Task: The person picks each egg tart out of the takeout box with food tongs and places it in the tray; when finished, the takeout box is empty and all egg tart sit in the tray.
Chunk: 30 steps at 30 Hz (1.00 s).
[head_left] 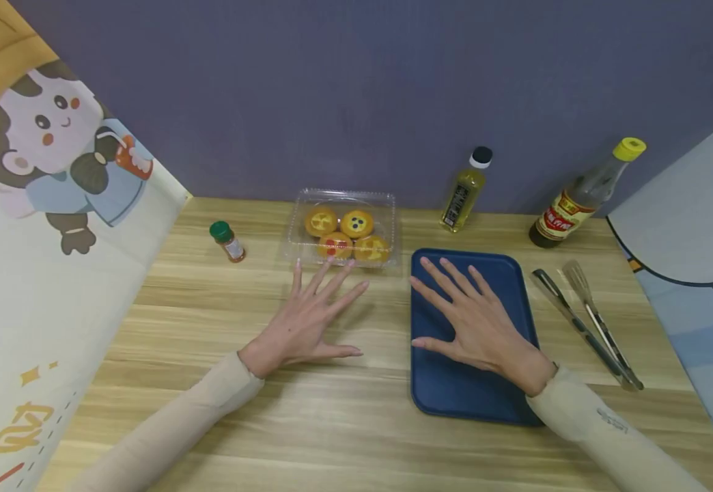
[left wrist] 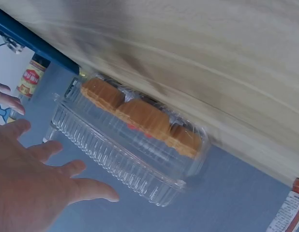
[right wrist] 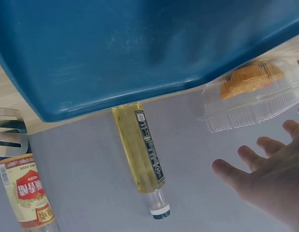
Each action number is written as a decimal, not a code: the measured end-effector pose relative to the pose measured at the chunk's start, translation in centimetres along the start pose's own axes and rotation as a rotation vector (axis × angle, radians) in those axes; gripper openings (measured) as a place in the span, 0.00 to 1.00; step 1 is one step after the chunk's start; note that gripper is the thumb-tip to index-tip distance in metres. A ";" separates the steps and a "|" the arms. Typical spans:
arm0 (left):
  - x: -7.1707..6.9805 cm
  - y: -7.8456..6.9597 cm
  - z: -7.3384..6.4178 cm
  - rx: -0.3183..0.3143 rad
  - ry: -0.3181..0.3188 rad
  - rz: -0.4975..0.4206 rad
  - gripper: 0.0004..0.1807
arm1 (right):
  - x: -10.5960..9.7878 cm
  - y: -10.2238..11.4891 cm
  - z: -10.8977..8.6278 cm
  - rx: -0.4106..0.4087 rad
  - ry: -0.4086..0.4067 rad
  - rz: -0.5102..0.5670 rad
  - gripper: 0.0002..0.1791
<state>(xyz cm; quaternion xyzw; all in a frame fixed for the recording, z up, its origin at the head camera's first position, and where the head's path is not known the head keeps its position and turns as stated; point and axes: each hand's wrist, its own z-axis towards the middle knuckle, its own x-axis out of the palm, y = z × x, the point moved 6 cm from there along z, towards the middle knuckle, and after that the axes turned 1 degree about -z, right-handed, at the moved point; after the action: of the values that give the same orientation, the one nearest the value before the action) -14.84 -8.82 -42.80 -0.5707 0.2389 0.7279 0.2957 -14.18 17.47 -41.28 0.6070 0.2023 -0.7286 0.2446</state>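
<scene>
Fingers spread and holding nothing, the left hand is hovering before the clear clamshell of tarts, the right hand over the blue tray, both things seemingly sitting close for easy reach.

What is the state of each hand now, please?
Left hand: open, holding nothing.
Right hand: open over the blue tray, holding nothing.

Plastic, metal, wood-grain and cloth surfaces
Tray: smooth plastic, low sheen. Clamshell box: clear, glossy plastic with ribbed sides. Tongs: shiny metal. Bench: smooth wood grain, slight sheen. Sleeves: matt cloth.
</scene>
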 end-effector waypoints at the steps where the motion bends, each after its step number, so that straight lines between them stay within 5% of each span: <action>1: 0.0 0.1 -0.1 -0.004 0.002 -0.003 0.63 | 0.0 0.1 0.1 -0.005 -0.003 -0.002 0.57; 8: -0.4 0.5 -0.7 -0.037 0.003 -0.115 0.56 | -0.1 0.7 1.4 -0.036 0.002 0.007 0.56; 15: -1.5 1.5 -1.1 -0.133 -0.079 -0.241 0.49 | -0.4 1.8 3.3 -0.099 -0.009 0.006 0.54; 23: -2.5 4.1 -2.2 -0.349 -0.227 -0.420 0.42 | -1.1 3.7 6.2 -0.182 -0.069 0.016 0.50; 30: -2.8 7.2 -3.4 -0.589 -0.345 -0.644 0.39 | -1.3 5.3 9.1 -0.258 -0.114 -0.008 0.35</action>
<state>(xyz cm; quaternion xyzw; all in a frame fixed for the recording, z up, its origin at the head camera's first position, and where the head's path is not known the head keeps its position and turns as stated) -17.07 -16.75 -40.80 -0.5459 -0.2198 0.7203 0.3673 -17.91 8.01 -38.32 0.5276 0.2823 -0.7307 0.3288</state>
